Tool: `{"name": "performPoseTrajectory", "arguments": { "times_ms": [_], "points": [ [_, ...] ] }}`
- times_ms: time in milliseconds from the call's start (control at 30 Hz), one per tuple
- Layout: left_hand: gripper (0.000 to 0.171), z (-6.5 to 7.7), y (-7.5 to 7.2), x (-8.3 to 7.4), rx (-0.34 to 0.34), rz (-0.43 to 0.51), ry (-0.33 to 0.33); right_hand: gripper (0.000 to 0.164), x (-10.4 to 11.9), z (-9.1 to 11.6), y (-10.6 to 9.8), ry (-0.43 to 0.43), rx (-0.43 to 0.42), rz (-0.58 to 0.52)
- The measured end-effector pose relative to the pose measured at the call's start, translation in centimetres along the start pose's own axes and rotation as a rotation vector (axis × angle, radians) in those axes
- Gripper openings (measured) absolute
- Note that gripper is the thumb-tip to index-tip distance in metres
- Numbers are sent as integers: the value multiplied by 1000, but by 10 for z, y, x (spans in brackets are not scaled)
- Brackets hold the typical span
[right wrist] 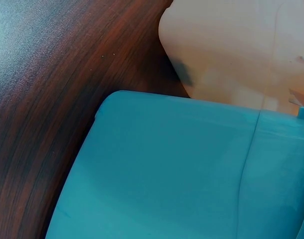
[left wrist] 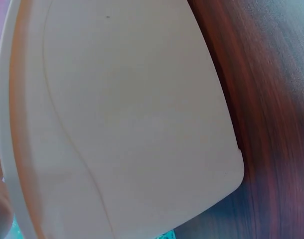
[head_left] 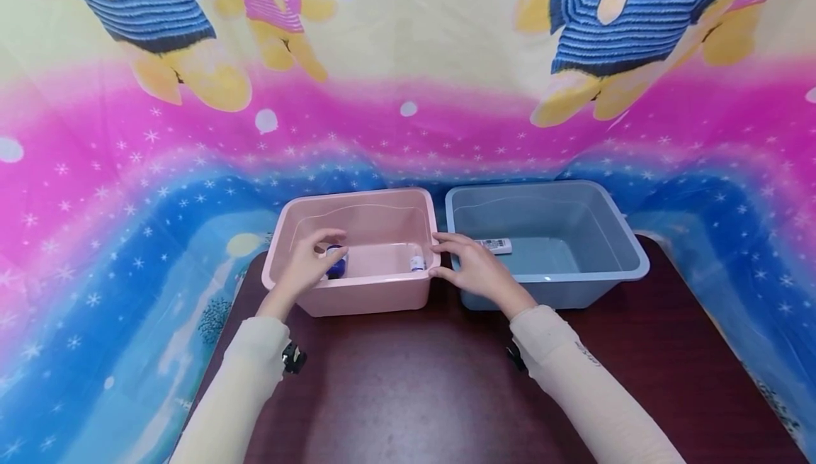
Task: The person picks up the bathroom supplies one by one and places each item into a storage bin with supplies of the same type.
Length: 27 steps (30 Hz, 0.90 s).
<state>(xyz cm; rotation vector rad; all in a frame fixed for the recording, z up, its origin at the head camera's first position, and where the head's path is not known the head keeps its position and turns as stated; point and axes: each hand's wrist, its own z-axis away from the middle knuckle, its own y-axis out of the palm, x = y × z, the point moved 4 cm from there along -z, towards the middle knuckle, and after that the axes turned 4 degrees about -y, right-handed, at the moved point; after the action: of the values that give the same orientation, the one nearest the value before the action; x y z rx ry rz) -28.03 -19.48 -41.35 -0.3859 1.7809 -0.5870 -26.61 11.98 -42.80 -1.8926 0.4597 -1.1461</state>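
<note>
My left hand (head_left: 311, 260) reaches over the front left of the pink bin (head_left: 363, 297), thumb and fingers curved apart. A dark blue rounded container (head_left: 336, 268) lies in the bin beneath that thumb, partly covered by it. My right hand (head_left: 477, 267) spans the space between the two bins, its fingertips and thumb right at the pink bin's right rim. Close to these fingers, inside the pink bin, stands a small white bottle (head_left: 417, 263) with some blue on it. Both wrist views mostly show the bins' outer walls.
A blue-grey bin (head_left: 548, 278) stands to the right of the pink one, with a white remote control (head_left: 497, 246) lying inside at its left. Both are on a dark brown wooden table (head_left: 395, 379). A printed cloth (head_left: 395, 124) hangs behind and around the table.
</note>
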Motion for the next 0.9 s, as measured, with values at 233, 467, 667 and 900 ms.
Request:
{"name": "performPoseTrajectory", "arguments": {
  "times_ms": [233, 467, 667, 900],
  "points": [
    [31, 9, 0, -2, -26, -9, 31, 55, -1, 0, 0, -16, -9, -5],
    [30, 20, 0, -4, -40, -22, 27, 57, -1, 1, 0, -25, -6, -11],
    [31, 29, 4, -11, -48, -16, 73, 57, -1, 2, -2, -19, -10, -11],
    [31, 45, 7, -15, -73, 23, 92, 57, 0, 2, -2, -35, 0, 13]
  ]
}}
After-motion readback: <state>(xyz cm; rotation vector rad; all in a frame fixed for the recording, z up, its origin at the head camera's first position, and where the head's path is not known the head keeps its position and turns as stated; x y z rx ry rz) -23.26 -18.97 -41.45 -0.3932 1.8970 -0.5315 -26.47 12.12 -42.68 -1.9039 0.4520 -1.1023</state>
